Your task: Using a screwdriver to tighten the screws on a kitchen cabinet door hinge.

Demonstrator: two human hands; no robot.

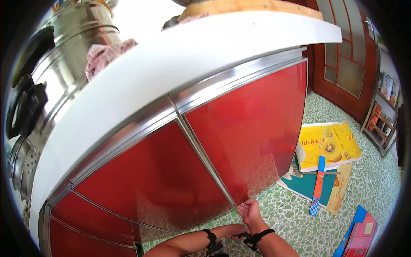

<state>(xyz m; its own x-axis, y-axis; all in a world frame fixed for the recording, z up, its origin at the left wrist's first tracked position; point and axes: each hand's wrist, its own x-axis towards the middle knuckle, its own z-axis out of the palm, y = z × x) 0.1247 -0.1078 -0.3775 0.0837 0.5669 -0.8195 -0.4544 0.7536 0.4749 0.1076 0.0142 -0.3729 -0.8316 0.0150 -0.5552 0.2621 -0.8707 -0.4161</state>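
Observation:
My right hand point(249, 212) is at the bottom of a red cabinet door point(252, 128), close to the silver frame strip point(205, 162) between two doors. Its fingers are stretched toward the door's lower edge and hold nothing I can see. Whether the fingertips touch the door is hard to tell. Just below, my left hand point(236, 230) sits low over the floor, crossing toward my right wrist. Its fingers are mostly hidden by the right wrist and a black band. Left of the strip, another red door point(145, 171) stands closed.
A white countertop point(205, 55) overhangs the cabinet, bearing a steel pot point(64, 64) and a pinkish cloth point(107, 55). Flattened yellow cardboard point(329, 143) and a long blue-orange box point(319, 184) lie on the green pebble-patterned floor point(372, 180). A pink package point(361, 237) lies lower right, near a shelf point(383, 115).

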